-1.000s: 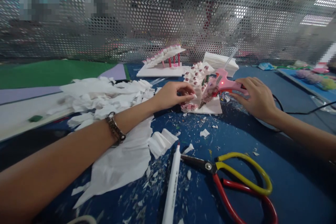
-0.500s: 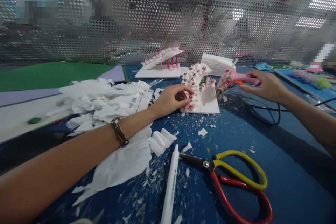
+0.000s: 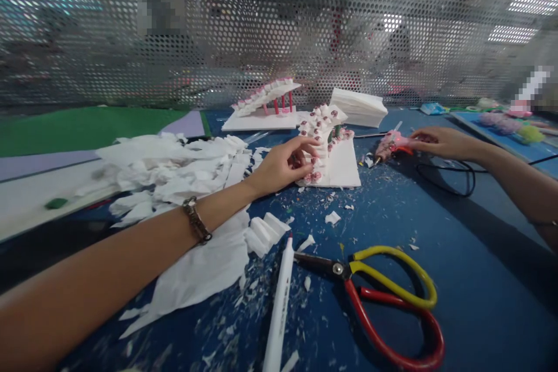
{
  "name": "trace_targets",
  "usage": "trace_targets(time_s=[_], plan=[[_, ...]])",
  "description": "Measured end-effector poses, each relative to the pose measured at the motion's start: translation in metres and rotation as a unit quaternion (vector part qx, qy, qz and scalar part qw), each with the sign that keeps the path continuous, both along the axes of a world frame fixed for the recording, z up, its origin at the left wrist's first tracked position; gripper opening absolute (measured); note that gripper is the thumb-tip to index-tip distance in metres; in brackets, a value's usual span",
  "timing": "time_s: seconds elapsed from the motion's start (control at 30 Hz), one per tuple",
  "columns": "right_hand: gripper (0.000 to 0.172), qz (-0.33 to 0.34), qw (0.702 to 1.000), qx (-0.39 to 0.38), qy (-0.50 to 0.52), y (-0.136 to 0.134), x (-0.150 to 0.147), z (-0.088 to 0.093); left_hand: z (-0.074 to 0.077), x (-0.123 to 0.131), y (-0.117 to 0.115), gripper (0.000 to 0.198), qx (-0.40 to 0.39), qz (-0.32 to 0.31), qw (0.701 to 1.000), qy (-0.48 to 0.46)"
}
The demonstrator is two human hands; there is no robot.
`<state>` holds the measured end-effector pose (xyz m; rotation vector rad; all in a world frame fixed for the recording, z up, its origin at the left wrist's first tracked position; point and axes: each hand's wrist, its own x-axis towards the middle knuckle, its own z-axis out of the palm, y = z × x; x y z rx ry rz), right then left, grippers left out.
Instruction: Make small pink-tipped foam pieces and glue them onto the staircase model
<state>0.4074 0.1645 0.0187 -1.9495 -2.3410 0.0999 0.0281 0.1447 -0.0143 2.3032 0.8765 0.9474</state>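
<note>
My left hand [image 3: 285,167] curls at the left edge of a white model [image 3: 342,165] dotted with pink and dark red pieces, its thumb and fingers round a small white and pink piece that is mostly hidden. Over at the right, my right hand [image 3: 440,143] is closed on the handle end of a pink glue gun [image 3: 391,145], which is low against the blue table with its nozzle pointing left. The glue gun is apart from the model.
Crumpled white paper [image 3: 174,168] lies left. In front are a white marker [image 3: 280,302] and scissors [image 3: 392,296] with yellow and red handles. A second model [image 3: 261,122] and folded white paper [image 3: 357,107] stand behind, before a perforated metal screen [image 3: 218,40]. A black cord [image 3: 473,177] loops right.
My right hand has lowered the glue gun onto or near the table, away from the model. My left hand has stayed at the model's left edge.
</note>
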Motion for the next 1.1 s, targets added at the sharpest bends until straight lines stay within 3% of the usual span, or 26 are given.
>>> trace_targets(time_s=[0.07, 0.13, 0.23, 0.3, 0.43, 0.83, 1.1], plan=[[0.040, 0.009, 0.997, 0.074, 0.004, -0.009, -0.016, 0.009, 0.001, 0.000, 0.002, 0.044, -0.030, -0.006, 0.999, -0.014], [0.031, 0.060, 0.984, 0.168, -0.003, -0.024, -0.042, 0.018, 0.004, 0.000, 0.003, 0.049, -0.061, -0.024, 0.998, -0.019], [0.029, 0.209, 0.966, 0.150, 0.023, -0.053, -0.090, 0.024, 0.013, 0.003, 0.000, 0.054, -0.096, -0.065, 0.993, -0.018], [0.030, 0.305, 0.938, 0.153, 0.060, -0.068, -0.120, 0.024, 0.022, 0.006, -0.005, 0.056, -0.115, -0.087, 0.989, -0.023], [0.029, 0.415, 0.890, 0.157, 0.108, -0.072, -0.156, 0.022, 0.035, 0.009, -0.014, 0.060, -0.156, -0.124, 0.979, -0.031], [0.027, 0.440, 0.877, 0.089, 0.169, -0.058, -0.168, 0.023, 0.029, 0.005, -0.009, 0.059, -0.269, -0.166, 0.948, -0.047], [0.019, 0.427, 0.866, 0.134, 0.223, -0.065, -0.170, 0.026, 0.044, 0.002, -0.011, 0.061, -0.281, -0.149, 0.948, -0.018]])
